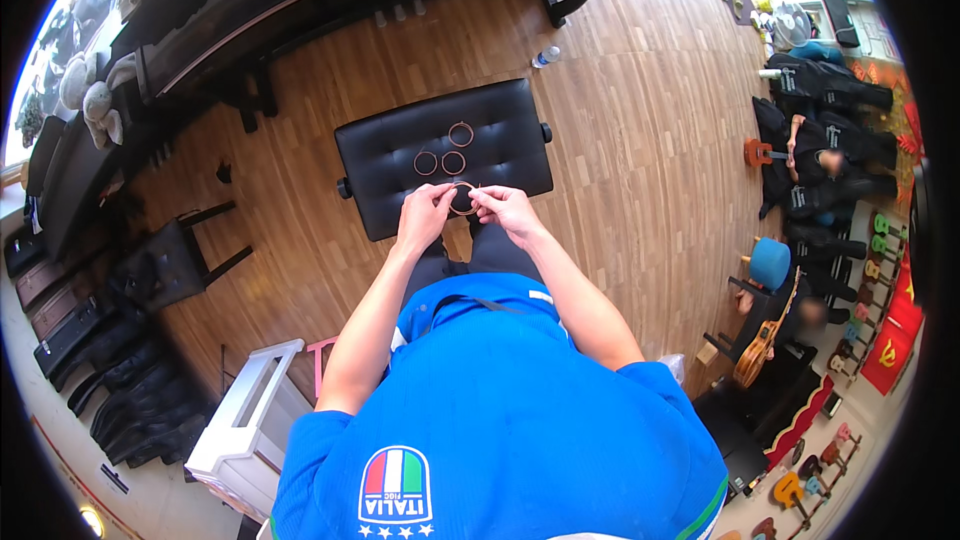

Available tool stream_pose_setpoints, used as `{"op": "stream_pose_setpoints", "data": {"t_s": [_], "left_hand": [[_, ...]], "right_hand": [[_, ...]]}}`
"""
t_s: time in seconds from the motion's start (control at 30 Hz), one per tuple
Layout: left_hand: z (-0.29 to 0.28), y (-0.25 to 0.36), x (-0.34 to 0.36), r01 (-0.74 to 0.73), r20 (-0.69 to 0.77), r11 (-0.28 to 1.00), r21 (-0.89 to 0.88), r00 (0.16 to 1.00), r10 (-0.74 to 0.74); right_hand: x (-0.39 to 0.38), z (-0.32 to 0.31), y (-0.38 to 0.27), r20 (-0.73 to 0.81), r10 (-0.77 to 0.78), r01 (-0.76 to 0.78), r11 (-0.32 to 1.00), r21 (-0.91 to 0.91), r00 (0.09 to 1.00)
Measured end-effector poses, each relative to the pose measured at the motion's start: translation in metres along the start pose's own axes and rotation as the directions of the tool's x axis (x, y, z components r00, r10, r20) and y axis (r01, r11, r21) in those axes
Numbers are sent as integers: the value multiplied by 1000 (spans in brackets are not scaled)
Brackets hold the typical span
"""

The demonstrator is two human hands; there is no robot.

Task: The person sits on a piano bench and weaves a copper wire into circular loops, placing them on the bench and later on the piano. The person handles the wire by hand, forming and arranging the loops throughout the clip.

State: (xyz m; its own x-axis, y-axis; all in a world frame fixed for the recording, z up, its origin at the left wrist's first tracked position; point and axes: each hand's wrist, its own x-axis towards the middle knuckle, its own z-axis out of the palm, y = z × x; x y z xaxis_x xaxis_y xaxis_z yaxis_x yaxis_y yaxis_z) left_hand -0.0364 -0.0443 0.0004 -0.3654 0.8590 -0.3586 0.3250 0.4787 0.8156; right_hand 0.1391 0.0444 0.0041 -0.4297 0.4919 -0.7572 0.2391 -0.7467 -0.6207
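Note:
Above the near edge of a black tufted bench (380, 135), I hold a thin copper-coloured coil (462, 214), which looks like a wound instrument string, between both hands. My left hand (424, 213) pinches its left side with thumb and fingertips. On the other side, the fingers of my right hand (509, 211) pinch it near the top right. Three similar coils lie flat on the seat: one farther back (461, 123), one at the left (426, 174), and one between them (453, 152), just beyond my hands.
Past the bench, a plastic bottle (546, 57) stands on the wooden floor near a black piano (330, 0). A white cabinet-like piece (245, 430) stands near left. At right are seated people in black, a blue stool (769, 263) and a guitar (756, 354).

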Motion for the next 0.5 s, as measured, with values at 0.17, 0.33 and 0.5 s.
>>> {"op": "stream_pose_setpoints", "data": {"t_s": [0.17, 0.33, 0.5], "left_hand": [[23, -29, 34, 213, 43, 968, -129, 977, -209], [60, -93, 60, 308, -152, 952, 1, 941, -304], [90, -129, 74, 482, -236, 876, -17, 850, -472]], "right_hand": [[66, -16, 41, -91, -52, 38, 987, -157, 994], [155, -60, 71, -197, -189, 89, 899, -430, 962], [217, -84, 61, -171, -336, 148, 741, -655, 926]]}}
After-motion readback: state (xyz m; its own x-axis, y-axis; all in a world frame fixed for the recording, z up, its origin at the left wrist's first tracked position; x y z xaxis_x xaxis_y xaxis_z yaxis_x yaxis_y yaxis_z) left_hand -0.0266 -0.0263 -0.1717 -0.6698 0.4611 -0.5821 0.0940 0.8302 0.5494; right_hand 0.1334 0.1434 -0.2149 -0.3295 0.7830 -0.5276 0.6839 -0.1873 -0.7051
